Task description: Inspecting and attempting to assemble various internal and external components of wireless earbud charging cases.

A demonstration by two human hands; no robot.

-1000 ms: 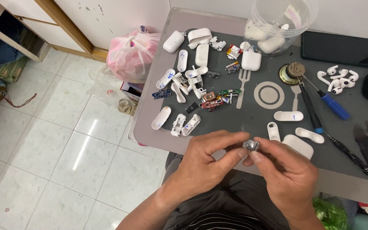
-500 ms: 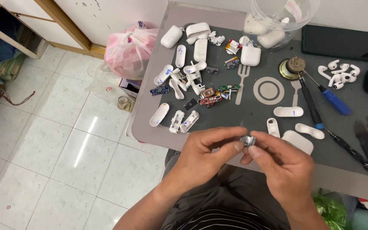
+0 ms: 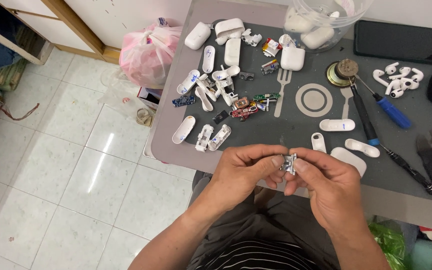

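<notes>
Seen from above, a person's two hands meet over the near edge of a dark grey work mat (image 3: 296,125) printed with a pale fork, plate ring and knife. The left hand (image 3: 243,172) and right hand (image 3: 328,185) are both curled nearly closed, thumbs and forefingers pinching a small silvery metal part (image 3: 289,162) between them; the part sits just past the mat's near edge, above the person's lap. On the mat, beyond the hands, lie many white earbud case shells (image 3: 211,137) and small circuit boards (image 3: 241,107) toward its left side. A blue-handled screwdriver (image 3: 393,112) and loose white earbuds (image 3: 398,80) lie toward its right side. A clear plastic tub (image 3: 321,20) stands at the mat's far edge, with a black phone (image 3: 398,41) beside it.
</notes>
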